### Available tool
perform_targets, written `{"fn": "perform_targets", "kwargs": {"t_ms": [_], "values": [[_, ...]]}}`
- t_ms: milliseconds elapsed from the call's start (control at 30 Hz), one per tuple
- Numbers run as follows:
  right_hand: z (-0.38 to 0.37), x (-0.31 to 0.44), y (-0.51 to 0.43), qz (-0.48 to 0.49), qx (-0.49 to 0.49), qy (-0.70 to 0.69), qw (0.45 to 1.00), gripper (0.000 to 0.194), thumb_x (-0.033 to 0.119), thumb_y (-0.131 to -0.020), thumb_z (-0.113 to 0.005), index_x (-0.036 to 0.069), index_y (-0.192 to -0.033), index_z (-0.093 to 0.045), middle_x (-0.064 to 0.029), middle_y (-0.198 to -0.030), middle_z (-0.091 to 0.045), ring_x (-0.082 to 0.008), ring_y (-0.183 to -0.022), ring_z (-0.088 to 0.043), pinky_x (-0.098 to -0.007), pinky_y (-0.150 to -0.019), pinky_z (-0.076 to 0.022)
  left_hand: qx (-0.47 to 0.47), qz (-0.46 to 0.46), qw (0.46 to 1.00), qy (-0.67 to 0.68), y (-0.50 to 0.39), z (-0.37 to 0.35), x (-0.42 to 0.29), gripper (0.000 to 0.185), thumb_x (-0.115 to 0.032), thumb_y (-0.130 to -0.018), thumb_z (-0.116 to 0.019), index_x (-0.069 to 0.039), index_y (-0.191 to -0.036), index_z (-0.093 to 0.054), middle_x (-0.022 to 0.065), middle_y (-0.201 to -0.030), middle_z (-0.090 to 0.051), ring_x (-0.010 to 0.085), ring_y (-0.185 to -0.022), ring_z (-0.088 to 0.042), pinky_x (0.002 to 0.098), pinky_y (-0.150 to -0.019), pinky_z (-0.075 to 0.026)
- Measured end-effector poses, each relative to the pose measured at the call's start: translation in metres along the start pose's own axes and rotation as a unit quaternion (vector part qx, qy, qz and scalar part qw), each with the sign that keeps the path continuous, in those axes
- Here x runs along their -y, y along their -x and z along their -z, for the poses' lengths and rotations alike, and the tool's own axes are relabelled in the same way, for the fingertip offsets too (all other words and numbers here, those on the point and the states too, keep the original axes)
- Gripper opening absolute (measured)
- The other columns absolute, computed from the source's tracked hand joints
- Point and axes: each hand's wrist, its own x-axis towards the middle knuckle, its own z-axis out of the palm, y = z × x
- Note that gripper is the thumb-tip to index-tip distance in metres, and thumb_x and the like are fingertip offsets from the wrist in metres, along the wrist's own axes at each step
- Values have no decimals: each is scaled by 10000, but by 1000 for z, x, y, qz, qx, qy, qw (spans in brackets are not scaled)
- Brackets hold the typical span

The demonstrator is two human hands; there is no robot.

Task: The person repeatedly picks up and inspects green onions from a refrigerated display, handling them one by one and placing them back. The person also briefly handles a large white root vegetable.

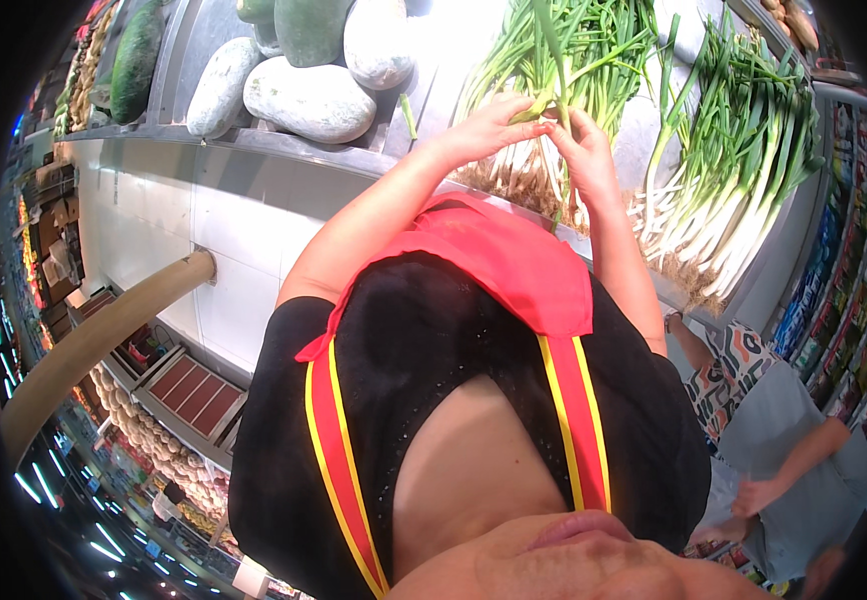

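Note:
Both my hands meet over a pile of green onions with roots [531,169] on the metal display counter. My left hand [490,131] pinches a yellowish-green leaf [529,112] between thumb and fingers. Close beside it, my right hand [587,154] grips an upright green onion stalk [559,82], whose roots hang below towards the counter's edge. The fingertips of the two hands nearly touch. More green onions [748,180] lie to the right, white stems and roots towards me.
Several pale winter melons [310,101] lie in the counter's left section, behind its metal rim [268,146]. A dark green melon [136,64] is further left. A loose green leaf piece [408,116] lies near the divider. Another person [786,450] stands at the lower right, near packed shelves [846,285].

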Motion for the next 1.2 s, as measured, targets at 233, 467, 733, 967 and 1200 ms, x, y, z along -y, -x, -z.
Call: {"fn": "perform_targets", "kwargs": {"t_ms": [233, 467, 733, 967, 1200], "values": [[57, -6, 18, 62, -109, 258, 958, 221, 153, -946, -509, 99, -1048, -698, 65, -637, -451, -52, -567, -377, -210, -509, -305, -363, 181, 902, -145, 10, 80, 0, 262, -153, -903, -450, -61, -1021, -666, 60, -700, -580, 140, -601, -499, 316, -552, -418], [139, -10, 34, 13, -408, 628, 662, 296, 165, -855, -643, 52, -1128, -643, -120, -976, -628, -250, -963, -534, -406, -856, -450, -428, 46, 868, 246, 61, 150, 6, 179, -144, -971, -484, -28, -857, -557, 6, -664, -491, 119, -620, -471, 270, -560, -406], [19, -101, -62, 8, -145, 439, 887, 446, 355, -804, -709, 41, -1096, -587, -166, -1079, -594, -342, -947, -599, -406, -819, -476, -335, 105, 872, 340, 43, 110, 2, 196, -212, -977, -488, -48, -874, -520, 11, -661, -472, 115, -540, -433, 233, -472, -331], [10, -102, -82, 41, -159, 317, 934, 234, 160, -881, -612, 23, -1060, -549, -117, -835, -624, -235, -775, -623, -351, -697, -478, -344, 107, 898, 253, 67, 114, -16, 155, -196, -912, -610, -43, -887, -614, -30, -649, -507, 49, -516, -392, 196, -460, -273], [6, -51, -9, 92, -112, 87, 986, 119, 129, -947, -553, 34, -1014, -526, 41, -655, -464, -27, -522, -378, -217, -446, -287, -318, 37, 926, 201, 41, 93, -20, 188, -145, -909, -611, -22, -1028, -690, -8, -775, -610, 20, -552, -377, 172, -496, -274]]}}
